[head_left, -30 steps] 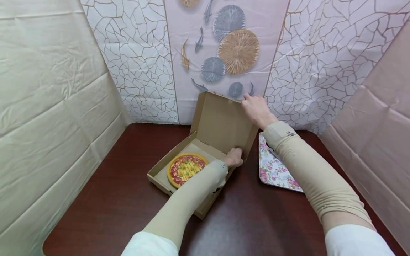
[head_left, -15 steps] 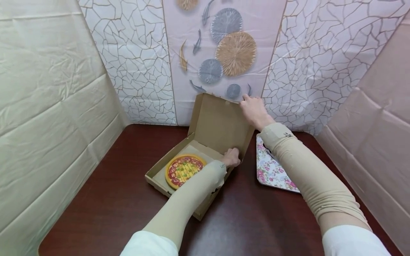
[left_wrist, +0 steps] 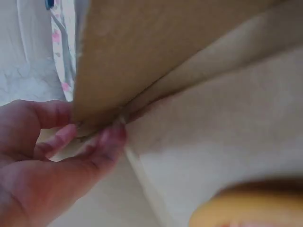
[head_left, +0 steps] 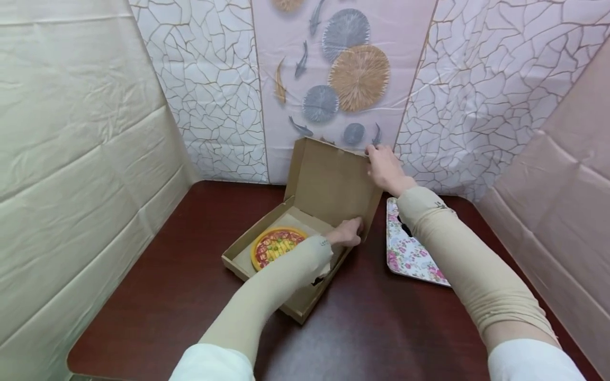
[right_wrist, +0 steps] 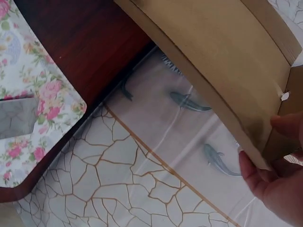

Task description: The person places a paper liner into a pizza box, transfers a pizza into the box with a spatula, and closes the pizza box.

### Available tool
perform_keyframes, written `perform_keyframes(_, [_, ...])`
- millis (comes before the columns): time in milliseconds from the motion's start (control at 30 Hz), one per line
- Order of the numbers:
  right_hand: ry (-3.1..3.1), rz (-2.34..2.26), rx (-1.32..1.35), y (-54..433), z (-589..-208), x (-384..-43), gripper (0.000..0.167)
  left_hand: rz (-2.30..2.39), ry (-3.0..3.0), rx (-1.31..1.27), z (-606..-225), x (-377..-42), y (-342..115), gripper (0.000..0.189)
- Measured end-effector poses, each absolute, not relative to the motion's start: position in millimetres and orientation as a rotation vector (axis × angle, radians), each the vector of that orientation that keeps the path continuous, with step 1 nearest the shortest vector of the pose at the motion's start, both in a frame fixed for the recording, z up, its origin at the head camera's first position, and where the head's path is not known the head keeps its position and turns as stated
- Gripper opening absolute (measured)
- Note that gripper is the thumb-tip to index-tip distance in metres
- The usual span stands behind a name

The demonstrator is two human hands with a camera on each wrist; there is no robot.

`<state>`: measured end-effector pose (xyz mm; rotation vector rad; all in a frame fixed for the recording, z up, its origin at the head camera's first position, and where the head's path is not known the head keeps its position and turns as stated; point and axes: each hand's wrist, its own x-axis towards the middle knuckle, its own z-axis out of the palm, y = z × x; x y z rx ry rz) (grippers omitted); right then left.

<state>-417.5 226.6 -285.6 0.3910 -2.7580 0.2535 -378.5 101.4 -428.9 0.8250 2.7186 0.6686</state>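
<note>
An opened cardboard pizza box (head_left: 305, 312) lies at an angle on the table, with its lid (head_left: 329, 180) tilted up at the back. Inside the base sits a round pizza (head_left: 274, 246), partly covered by the left forearm in the head view. My left hand (head_left: 347, 233) pinches the box's right corner by the hinge, thumb inside, as the left wrist view shows. High on the lid's right corner, my right hand (head_left: 386, 166) grips the edge. In the right wrist view the lid edge passes between its thumb and fingers (right_wrist: 255, 177).
A white floral tray (head_left: 410, 259) stands right of the box, partly behind the right forearm. On it lies a flat shiny metal piece (right_wrist: 19, 116), its kind unclear. Dark red tabletop (head_left: 157, 296) surrounds the box. Patterned cloth (head_left: 224, 106) hangs behind, with pale cloth at both sides.
The camera view shifts slightly. My right hand's fingers settle a little differently on the lid corner, and the left forearm shifts slightly. Box and pizza stay in place.
</note>
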Motion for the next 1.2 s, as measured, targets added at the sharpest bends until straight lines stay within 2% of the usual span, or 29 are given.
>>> perform_keyframes(167, [-2.804, 0.262, 0.426, 231, -284, -415, 0.042, 0.209, 2.811, 1.089, -406, -338, 82, 0.041])
perform_keyframes(333, [-2.847, 0.284, 0.419, 236, -282, -413, 0.05, -0.067, 2.779, 1.076, -396, -291, 65, 0.057])
perform_keyframes(433, [-2.856, 0.296, 0.41, 237, -279, -412, 0.052, -0.157, 2.792, 1.072, -400, -279, 64, 0.046])
perform_keyframes(567, [-2.845, 0.347, 0.455, 237, -277, -411, 0.053, -0.168, 2.845, 1.116, -410, -280, 66, 0.014])
perform_keyframes(633, [-2.839, 0.365, 0.48, 235, -277, -411, 0.053, -0.11, 2.863, 1.114, -415, -284, 67, 0.004])
perform_keyframes(967, [-2.817, 0.409, 0.507, 236, -279, -407, 0.054, 0.097, 2.873, 1.094, -424, -299, 80, 0.034])
perform_keyframes(1200, [-2.785, 0.363, 0.574, 218, -275, -400, 0.051, 0.207, 2.856, 1.027, -425, -307, 93, 0.025])
